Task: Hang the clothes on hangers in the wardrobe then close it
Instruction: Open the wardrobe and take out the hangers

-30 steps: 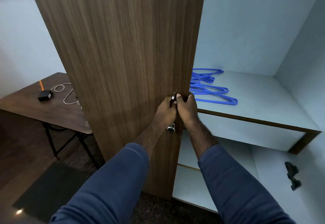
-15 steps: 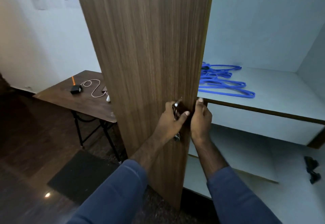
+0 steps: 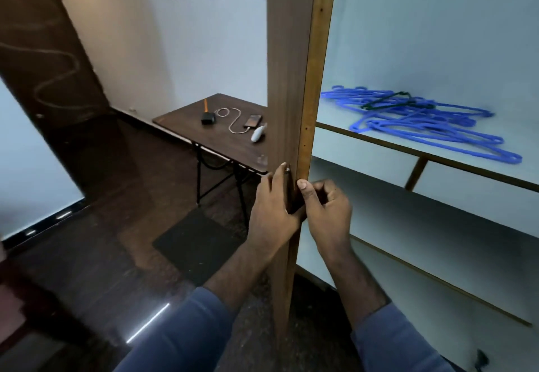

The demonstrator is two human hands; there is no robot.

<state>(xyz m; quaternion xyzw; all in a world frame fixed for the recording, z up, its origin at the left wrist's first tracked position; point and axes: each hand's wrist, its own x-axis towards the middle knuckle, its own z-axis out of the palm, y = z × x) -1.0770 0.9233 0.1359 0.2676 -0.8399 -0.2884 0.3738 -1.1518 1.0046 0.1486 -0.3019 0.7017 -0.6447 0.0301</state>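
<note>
Looking down from my head, I see the wardrobe (image 3: 437,36) standing open, with its door (image 3: 288,65) turned almost edge-on to me and both hands at it about waist high. My left hand (image 3: 274,211) lies on the outer wood face, fingers fairly straight and close together, pointing up the panel. A speck of metal shows at one fingertip, too small to name. My right hand (image 3: 329,211) is on the inner side. Its thumb presses flat against the door's narrow edge and the other fingers are curled in beside it, so I read it as pinching the door there, though what the curled fingers close on is hidden. A dark patch between the two hands may be the lock, but I cannot tell. The hangers (image 3: 423,120) lie in a loose blue heap on the upper shelf (image 3: 332,113), with one darker hanger among them, well apart from both hands. I see no clothes anywhere and no rail. Left of the door are a small table (image 3: 186,122) with a phone (image 3: 253,121) on it and a dark mat (image 3: 198,243) on the floor. As I judge it, the job has barely begun: the wardrobe is open, but nothing is on a hanger, nothing is hung, and closing comes last.
</note>
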